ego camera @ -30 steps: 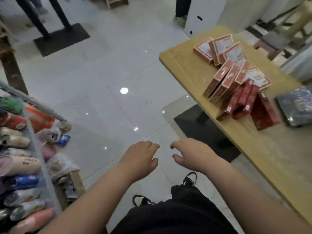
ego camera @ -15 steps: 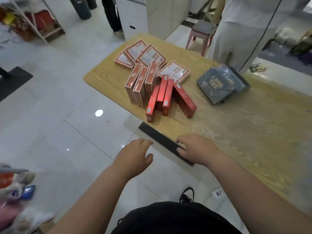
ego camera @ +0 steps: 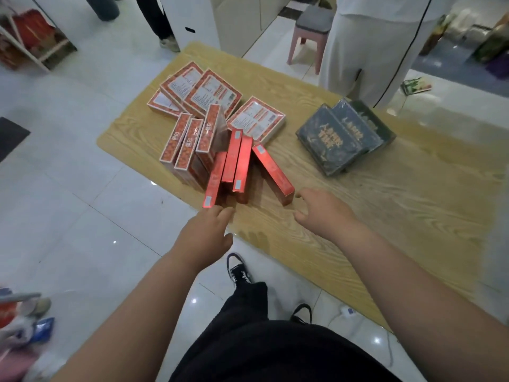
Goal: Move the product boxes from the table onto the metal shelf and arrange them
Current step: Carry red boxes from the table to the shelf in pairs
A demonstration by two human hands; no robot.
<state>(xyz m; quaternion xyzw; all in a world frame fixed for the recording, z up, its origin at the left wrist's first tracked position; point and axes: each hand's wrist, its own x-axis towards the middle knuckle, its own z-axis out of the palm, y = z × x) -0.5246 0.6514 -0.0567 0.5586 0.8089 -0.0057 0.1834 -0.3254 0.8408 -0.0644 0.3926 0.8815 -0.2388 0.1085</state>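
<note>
Several red product boxes (ego camera: 237, 164) stand on edge in a leaning row on the wooden table (ego camera: 385, 205), with orange patterned boxes (ego camera: 190, 144) beside them and flat white-faced boxes (ego camera: 209, 92) behind. Dark green boxes (ego camera: 341, 136) lie stacked to the right. My left hand (ego camera: 206, 235) reaches over the table's near edge, fingertips just short of the nearest red box, holding nothing. Close to the rightmost red box's near end, my right hand (ego camera: 319, 210) hovers with fingers loosely spread and empty.
A person in white trousers (ego camera: 366, 45) stands behind the table beside a pink stool (ego camera: 311, 31). A corner of the shelf with packaged goods (ego camera: 24, 321) shows at the bottom left. Another rack (ego camera: 30, 40) stands at the far left. Tiled floor lies left of the table.
The view has swung from the shelf to the table. Both hands have moved forward toward the red boxes, which now lie just beyond the fingertips.
</note>
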